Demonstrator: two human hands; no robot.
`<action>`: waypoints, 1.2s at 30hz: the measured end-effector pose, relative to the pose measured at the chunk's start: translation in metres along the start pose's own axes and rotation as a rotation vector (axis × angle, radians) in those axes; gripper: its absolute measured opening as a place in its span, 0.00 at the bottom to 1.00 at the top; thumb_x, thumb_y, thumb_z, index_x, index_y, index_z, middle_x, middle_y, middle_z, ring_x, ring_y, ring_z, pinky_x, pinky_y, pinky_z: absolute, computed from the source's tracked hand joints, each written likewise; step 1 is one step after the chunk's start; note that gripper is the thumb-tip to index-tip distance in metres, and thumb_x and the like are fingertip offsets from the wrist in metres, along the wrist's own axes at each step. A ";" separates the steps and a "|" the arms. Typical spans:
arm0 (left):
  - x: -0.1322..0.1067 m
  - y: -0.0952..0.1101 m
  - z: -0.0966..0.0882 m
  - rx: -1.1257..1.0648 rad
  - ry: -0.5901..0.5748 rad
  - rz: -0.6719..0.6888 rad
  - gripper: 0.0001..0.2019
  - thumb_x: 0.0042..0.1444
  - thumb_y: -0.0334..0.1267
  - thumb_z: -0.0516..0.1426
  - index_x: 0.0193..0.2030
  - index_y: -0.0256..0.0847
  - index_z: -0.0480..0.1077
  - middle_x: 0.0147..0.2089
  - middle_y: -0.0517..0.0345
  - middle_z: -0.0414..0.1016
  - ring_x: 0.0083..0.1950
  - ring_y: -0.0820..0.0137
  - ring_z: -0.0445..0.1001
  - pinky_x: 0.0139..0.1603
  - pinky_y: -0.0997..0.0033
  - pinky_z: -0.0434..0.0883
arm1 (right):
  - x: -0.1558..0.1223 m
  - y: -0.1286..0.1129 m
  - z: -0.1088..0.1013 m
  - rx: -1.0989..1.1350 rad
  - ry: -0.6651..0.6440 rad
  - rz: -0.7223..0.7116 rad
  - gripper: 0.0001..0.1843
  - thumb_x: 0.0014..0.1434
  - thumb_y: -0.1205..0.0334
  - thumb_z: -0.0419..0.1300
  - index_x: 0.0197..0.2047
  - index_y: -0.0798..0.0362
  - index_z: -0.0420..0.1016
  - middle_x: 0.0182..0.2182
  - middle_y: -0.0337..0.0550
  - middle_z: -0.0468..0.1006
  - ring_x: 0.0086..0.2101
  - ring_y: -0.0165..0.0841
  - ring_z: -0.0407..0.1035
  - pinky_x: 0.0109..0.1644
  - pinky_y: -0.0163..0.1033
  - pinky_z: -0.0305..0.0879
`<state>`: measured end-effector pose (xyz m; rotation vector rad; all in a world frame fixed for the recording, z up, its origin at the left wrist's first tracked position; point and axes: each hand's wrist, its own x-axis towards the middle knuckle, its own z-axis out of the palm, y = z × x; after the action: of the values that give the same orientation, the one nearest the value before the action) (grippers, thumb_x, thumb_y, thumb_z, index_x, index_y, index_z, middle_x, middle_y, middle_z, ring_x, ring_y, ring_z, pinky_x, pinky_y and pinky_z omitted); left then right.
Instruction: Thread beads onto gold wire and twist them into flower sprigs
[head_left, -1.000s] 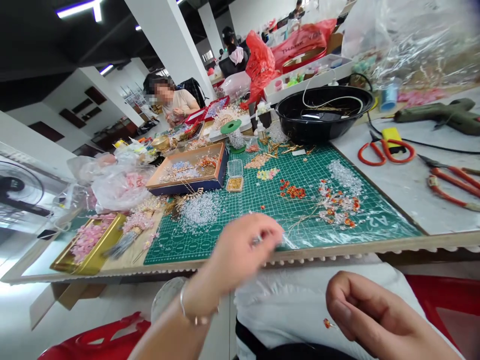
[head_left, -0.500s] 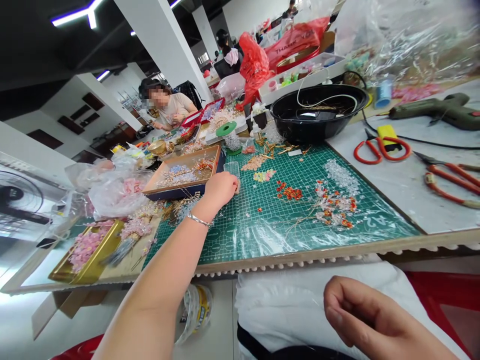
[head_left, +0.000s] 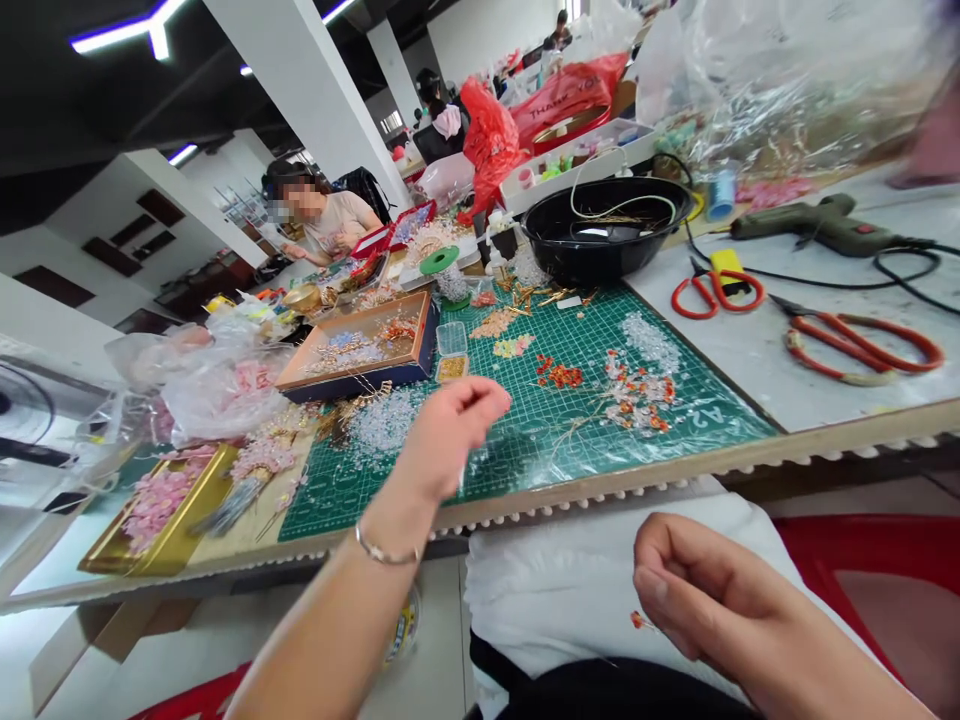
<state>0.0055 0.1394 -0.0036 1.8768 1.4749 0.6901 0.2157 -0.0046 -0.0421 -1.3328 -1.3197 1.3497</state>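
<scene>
Logging the bench from left to right, we note a gold tray [head_left: 161, 505] of pink beaded blossoms at lower left and clear plastic bags [head_left: 217, 395] above it. A co-worker [head_left: 341, 225] sits at upper left, well beyond a wooden tray [head_left: 352, 345] of beaded sprays.

Our left hand [head_left: 454, 435], wearing a thin bracelet [head_left: 386, 550], hangs over the green cutting mat [head_left: 330, 500], just beside a heap of clear beads [head_left: 382, 420]. Its fingers are loosely bent and slightly blurred; we cannot tell whether they hold anything.

At lower right, our right hand [head_left: 712, 590] is curled above a white cloth [head_left: 570, 590] on the lap, fingers drawn together. A small orange bead sprig [head_left: 637, 620] sits at the fingertips, apparently pinched by its fine wire.

Further right on the mat lie orange-and-white bead sprigs [head_left: 634, 395]. Beyond them are a black bowl [head_left: 600, 230], red-handled scissors [head_left: 716, 295] and a hot glue gun [head_left: 817, 225].

We judge the step in hand to be handling this single sprig. The next move calls for a steady pinch on its wire.
</scene>
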 end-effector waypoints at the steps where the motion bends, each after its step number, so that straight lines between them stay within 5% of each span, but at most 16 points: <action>1: -0.020 0.006 0.013 -0.126 -0.052 -0.024 0.15 0.62 0.50 0.57 0.39 0.39 0.73 0.32 0.59 0.70 0.23 0.79 0.57 0.23 0.75 0.57 | -0.001 -0.005 -0.001 0.050 -0.048 0.014 0.30 0.62 0.32 0.55 0.24 0.48 0.61 0.18 0.31 0.57 0.19 0.27 0.48 0.19 0.30 0.53; 4: -0.071 0.020 0.045 -0.902 -0.258 -0.279 0.15 0.51 0.46 0.68 0.31 0.36 0.73 0.30 0.61 0.67 0.22 0.84 0.51 0.21 0.79 0.47 | -0.005 -0.014 -0.003 0.187 -0.058 0.033 0.29 0.60 0.32 0.59 0.24 0.48 0.60 0.18 0.29 0.54 0.20 0.26 0.47 0.21 0.30 0.53; 8: -0.104 0.032 0.061 -1.242 -0.320 -0.435 0.14 0.45 0.40 0.73 0.28 0.33 0.76 0.28 0.60 0.66 0.23 0.85 0.54 0.20 0.82 0.43 | -0.017 -0.016 0.004 0.255 -0.031 0.062 0.26 0.59 0.37 0.62 0.25 0.48 0.61 0.18 0.29 0.56 0.20 0.26 0.48 0.20 0.31 0.52; 16: -0.122 0.039 0.058 -1.331 -0.365 -0.472 0.12 0.44 0.36 0.74 0.27 0.32 0.77 0.28 0.59 0.68 0.22 0.86 0.58 0.19 0.84 0.44 | -0.033 -0.023 0.011 0.115 -0.016 0.029 0.20 0.59 0.49 0.62 0.23 0.48 0.60 0.18 0.30 0.56 0.20 0.27 0.48 0.21 0.31 0.51; 27: -0.130 0.036 0.058 -1.279 -0.387 -0.428 0.14 0.44 0.37 0.74 0.30 0.34 0.76 0.25 0.62 0.66 0.21 0.86 0.51 0.20 0.81 0.42 | -0.037 -0.025 0.014 0.115 -0.042 0.021 0.20 0.59 0.49 0.61 0.24 0.48 0.59 0.19 0.29 0.54 0.22 0.27 0.47 0.22 0.32 0.53; 36: -0.126 0.033 0.054 -1.205 -0.380 -0.350 0.13 0.45 0.37 0.73 0.30 0.35 0.76 0.26 0.63 0.65 0.22 0.84 0.52 0.21 0.79 0.45 | -0.036 -0.014 0.011 0.273 -0.162 0.060 0.28 0.63 0.32 0.57 0.28 0.49 0.65 0.21 0.31 0.59 0.23 0.28 0.51 0.26 0.33 0.53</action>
<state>0.0373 0.0028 -0.0152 0.7326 0.7672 0.7390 0.2076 -0.0396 -0.0244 -1.1028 -1.1569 1.6431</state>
